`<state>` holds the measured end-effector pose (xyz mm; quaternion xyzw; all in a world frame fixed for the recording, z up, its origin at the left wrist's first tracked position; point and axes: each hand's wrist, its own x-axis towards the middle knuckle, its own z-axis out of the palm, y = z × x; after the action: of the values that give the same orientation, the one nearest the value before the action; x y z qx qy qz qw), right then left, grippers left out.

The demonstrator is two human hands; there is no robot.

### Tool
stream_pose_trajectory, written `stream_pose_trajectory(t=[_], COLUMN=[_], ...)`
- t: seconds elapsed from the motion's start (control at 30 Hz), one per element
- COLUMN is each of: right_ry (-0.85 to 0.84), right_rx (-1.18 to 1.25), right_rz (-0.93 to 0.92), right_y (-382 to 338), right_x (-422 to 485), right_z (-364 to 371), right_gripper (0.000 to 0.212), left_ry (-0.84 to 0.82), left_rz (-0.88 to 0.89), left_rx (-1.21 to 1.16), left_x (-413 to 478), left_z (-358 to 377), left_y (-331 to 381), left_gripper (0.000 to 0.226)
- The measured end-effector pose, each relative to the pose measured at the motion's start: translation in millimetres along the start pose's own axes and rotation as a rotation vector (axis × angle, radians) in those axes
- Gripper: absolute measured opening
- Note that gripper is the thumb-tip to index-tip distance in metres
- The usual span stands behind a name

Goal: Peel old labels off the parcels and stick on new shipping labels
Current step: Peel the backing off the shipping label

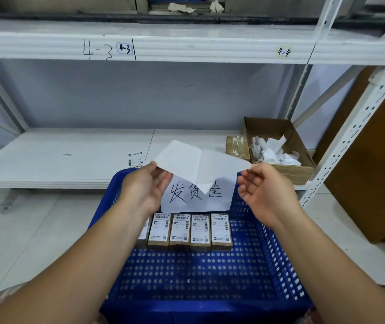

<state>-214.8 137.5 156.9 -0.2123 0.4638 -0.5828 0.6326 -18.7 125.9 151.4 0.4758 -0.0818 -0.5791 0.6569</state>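
Already a row of parcels [189, 230] stands labelled in the basket [198, 277], while a brown parcel [237, 148] on the shelf [70, 155] beside the scrap box [287, 171] looks bare, so work likely remains. Over the basket, the left hand [144, 183] pinches one corner of a white label sheet [198, 162] and the right hand [264, 190] pinches the opposite corner, apparently parting label from backing.

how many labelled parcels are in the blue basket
5: four parcels side by side at the blue basket's far end; a fifth at the row's left end, mostly hidden by the left forearm.
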Motion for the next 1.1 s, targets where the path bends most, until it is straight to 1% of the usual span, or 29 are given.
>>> stream_pose_trajectory(t=[0.13, 0.27, 0.37, 0.53, 0.63, 0.77, 0.87, 0.97, 1.03, 1.1], right_ry=[0.067, 0.192, 0.256, 0.322, 0.31, 0.237, 0.184, 0.253, 0.3, 0.334], right_rx=[0.063, 0.156, 0.195, 0.101, 0.049, 0.004, -0.081, -0.182, -0.373, -0.569], right_rz=[-0.005, -0.046, -0.041, -0.056, -0.068, -0.102, -0.125, -0.165, -0.239, -0.31], right_y=[0, 2, 1, 11, 19, 32, 37, 33, 29, 23], right_x=[4, 10, 17, 27, 35, 52, 68, 88, 109, 128], right_z=[-5, -10, -16, -20, -20, -24, -25, -23, -28, -35], right_gripper=[0.02, 0.023, 0.022, 0.018, 0.016, 0.012, 0.014, 0.016, 0.018, 0.015], left_ry=[0.032, 0.087, 0.105, 0.078, 0.037, -0.038, -0.081, -0.096, -0.086, -0.08], left_rz=[0.08, 0.136, 0.129, 0.144, 0.153, 0.134, 0.12, 0.1, 0.07, 0.034], left_rx=[-0.109, -0.196, -0.151, -0.105, -0.02, 0.104, 0.18, 0.225, 0.222, 0.191], left_x=[5, 9, 12, 19, 22, 26, 28, 35, 45, 54], left_z=[-4, -8, -9, -12, -12, -9, -2, 10, 19, 29], left_y=[20, 21, 16, 14, 5, -14, -27, -37, -42, -47], left_gripper=[0.017, 0.019, 0.02, 0.017, 0.012, 0.016, 0.011, 0.01, 0.008, 0.007])
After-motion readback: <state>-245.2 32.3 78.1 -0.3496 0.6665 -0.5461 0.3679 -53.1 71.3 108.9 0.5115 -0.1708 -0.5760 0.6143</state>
